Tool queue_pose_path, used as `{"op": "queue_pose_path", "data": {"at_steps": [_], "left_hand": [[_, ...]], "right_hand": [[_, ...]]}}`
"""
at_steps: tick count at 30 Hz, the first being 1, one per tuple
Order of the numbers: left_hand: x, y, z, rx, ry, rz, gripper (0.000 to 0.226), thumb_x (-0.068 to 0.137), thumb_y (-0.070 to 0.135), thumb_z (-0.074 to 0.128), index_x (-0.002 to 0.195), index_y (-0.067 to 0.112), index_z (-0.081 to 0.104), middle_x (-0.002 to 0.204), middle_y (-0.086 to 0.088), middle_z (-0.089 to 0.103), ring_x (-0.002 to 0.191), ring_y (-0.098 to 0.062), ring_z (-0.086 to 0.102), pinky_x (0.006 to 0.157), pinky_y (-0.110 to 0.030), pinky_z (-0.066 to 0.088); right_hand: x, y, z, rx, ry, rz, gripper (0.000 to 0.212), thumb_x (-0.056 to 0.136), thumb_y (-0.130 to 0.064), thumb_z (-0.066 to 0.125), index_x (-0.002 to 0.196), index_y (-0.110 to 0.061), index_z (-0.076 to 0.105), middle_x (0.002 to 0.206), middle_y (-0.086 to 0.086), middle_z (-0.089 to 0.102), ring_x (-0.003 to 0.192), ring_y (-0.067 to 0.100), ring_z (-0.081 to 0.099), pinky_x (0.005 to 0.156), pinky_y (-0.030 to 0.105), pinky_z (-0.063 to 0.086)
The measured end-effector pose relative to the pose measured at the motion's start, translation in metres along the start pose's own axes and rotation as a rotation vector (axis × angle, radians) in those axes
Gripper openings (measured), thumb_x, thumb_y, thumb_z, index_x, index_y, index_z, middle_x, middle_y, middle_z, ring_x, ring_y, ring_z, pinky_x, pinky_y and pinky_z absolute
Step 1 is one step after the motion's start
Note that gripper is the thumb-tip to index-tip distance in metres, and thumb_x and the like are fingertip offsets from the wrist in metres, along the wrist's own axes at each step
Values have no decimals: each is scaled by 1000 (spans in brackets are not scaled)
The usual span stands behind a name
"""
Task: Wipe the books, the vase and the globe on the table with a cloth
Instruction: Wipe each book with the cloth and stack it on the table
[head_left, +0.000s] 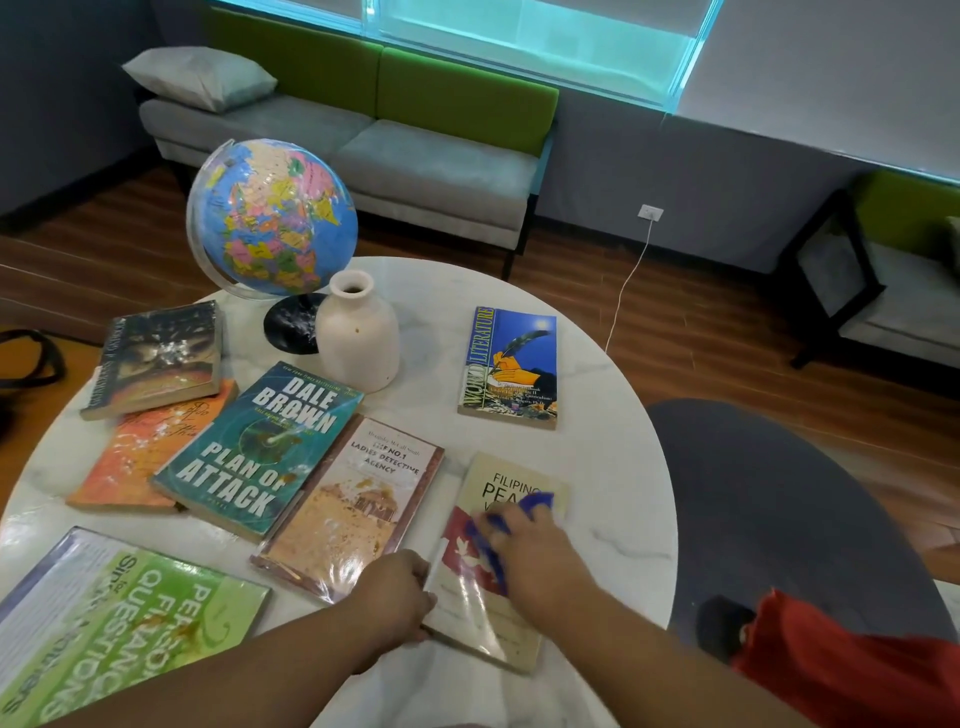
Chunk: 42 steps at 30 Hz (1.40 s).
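A cream and red book (485, 613) lies near the front of the round white marble table (613, 467). My right hand (540, 556) presses a blue cloth (535, 504) onto its cover. My left hand (397, 597) grips that book's left edge. Several other books lie flat: a tan detective novel (353, 509), a teal "Plan of Attack" (254, 447), an orange one (135, 457), a dark one (156, 358), a green one (119, 623) and a blue "World Literature" (511, 364). A cream vase (358, 332) stands beside a globe (272, 218) at the back.
A dark grey chair seat (789, 509) sits right of the table. A grey and green sofa (415, 161) with a pillow stands behind. A white cable (628, 280) runs from a wall socket to the floor. An armchair (883, 280) is at the far right.
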<state>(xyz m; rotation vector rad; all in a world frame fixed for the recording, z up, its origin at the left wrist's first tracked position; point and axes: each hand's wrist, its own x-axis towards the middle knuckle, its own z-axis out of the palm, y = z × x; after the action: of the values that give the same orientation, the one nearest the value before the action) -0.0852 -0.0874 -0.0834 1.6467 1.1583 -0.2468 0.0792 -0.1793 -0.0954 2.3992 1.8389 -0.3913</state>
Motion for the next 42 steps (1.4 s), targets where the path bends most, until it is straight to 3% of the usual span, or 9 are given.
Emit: {"op": "queue_pose_path", "data": {"at_steps": [5,9,12,17,22,29,35,39,42], "left_hand": [[5,-7,1,-96,-23,-16,26,89,1,58,115,5,57,89,-2,57,82,-21,64,71,-33,60],[4,-7,-1,-169,-67,-15,33,87,-4,60,119,3,57,90,2,58,77,-10,60,57,-16,54],[5,-10,-4,-267,-98,-61,34,86,-8,60,116,7,61,100,-6,63,92,-23,65,74,-32,60],[5,-12,-5,-329,-93,-60,25,88,-9,55,99,11,66,96,-13,65,86,-26,65,75,-35,60],[2,-9,-2,-397,-88,-98,28,90,-8,53,87,17,63,89,-12,66,90,-30,68,78,-40,60],[4,-7,-2,-335,-67,-111,25,87,-9,56,101,10,61,99,-9,61,92,-27,64,69,-30,60],[-3,-4,-5,-331,-89,-78,19,87,-4,62,98,12,60,92,-4,61,83,-21,64,71,-31,60],[-4,-5,-9,-340,-119,-60,29,86,-6,63,114,4,62,93,-6,66,84,-25,67,77,-38,60],[-5,-7,-14,-389,-117,-49,29,87,-6,62,112,7,61,94,-6,67,83,-27,68,78,-40,59]], "right_hand": [[-28,-1,28,10,31,-382,46,93,-31,44,139,-32,43,139,-4,44,96,24,53,83,32,50],[-17,21,14,27,-2,-126,56,95,-28,49,147,-32,30,149,-2,31,117,30,41,98,37,46],[-3,7,-2,-8,-20,71,74,91,-14,52,152,-28,13,153,-2,16,123,31,31,99,35,43],[-12,-31,17,-8,5,-172,73,89,-19,56,151,-22,18,149,4,24,112,35,39,92,44,46],[-44,-9,43,-58,108,-502,58,84,-36,64,138,-32,43,132,-7,45,84,17,53,76,25,51],[-53,22,39,-22,201,-169,72,53,-36,87,121,-37,62,118,-13,58,83,14,46,66,19,55],[-66,20,36,-127,132,-464,68,74,-44,75,132,-46,39,127,-16,50,87,11,56,74,21,53],[-59,43,25,-34,174,-138,55,79,-33,73,128,-45,51,125,-14,56,93,15,55,80,25,54],[-55,46,-1,432,247,269,33,95,-12,51,117,-28,68,111,-8,57,95,15,54,83,12,41]]}}
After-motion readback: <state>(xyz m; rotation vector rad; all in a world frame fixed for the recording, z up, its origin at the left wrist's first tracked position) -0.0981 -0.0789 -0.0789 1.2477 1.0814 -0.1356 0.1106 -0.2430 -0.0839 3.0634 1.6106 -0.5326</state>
